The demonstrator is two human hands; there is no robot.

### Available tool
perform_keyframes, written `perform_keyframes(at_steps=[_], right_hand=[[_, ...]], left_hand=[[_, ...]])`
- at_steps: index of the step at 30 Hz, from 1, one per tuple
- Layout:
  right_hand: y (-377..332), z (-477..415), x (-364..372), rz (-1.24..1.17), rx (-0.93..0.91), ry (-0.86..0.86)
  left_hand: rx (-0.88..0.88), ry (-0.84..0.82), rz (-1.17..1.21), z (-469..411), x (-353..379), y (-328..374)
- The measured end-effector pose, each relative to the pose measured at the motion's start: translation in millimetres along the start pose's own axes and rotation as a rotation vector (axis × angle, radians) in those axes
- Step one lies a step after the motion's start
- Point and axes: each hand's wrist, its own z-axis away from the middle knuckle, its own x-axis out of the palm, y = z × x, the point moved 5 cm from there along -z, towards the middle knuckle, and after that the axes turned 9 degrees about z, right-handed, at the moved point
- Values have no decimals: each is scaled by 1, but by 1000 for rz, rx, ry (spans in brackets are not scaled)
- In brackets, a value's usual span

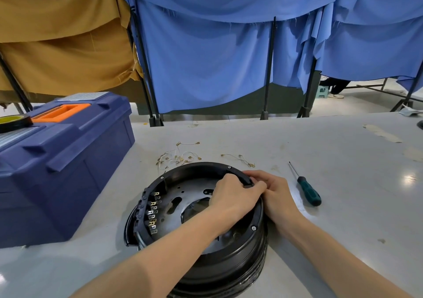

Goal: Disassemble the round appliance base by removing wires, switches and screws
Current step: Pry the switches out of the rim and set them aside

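Nearest us, the round appliance base sits on the tabletop, open side up. A rim screw is in place on its near right edge, and a row of metal terminals shows along its left wall. Both our hands meet at the far right of the rim. The left hand reaches across the hollow from inside, fingers curled over the edge. The right hand closes on the same spot from outside the wall, so the two clamp the rim between them. What lies under the fingers is hidden; we judge it to be a switch or clip to be worked out. The screwdriver lies just right of the right hand, handle towards us and tip pointing away, so that hand is the nearer to it. Beyond the base lie loose wires, already off. To the left stands the blue toolbox.
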Motion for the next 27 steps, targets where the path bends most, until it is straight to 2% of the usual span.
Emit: perform_keyframes(at_steps=[3,6,10,17,20,23,27], right_hand=[[-2,1,1,-3,-10,7],[-3,2,1,6,-14,9],[0,3,2,-11,14,8],[-10,3,2,23,33,-6],[-34,2,-5,198,-111,31],[-59,3,-7,398,-260,-27],[-77,5,-7,437,-313,-62]], left_hand=[[35,3,0,1,-2,6],[60,70,168,1,-10,16],[49,132,178,-4,-20,14],[7,113,296,-4,-20,10],[15,80,336,-10,-20,6],[29,7,431,-11,-21,11],[74,-51,495,-6,-25,23]])
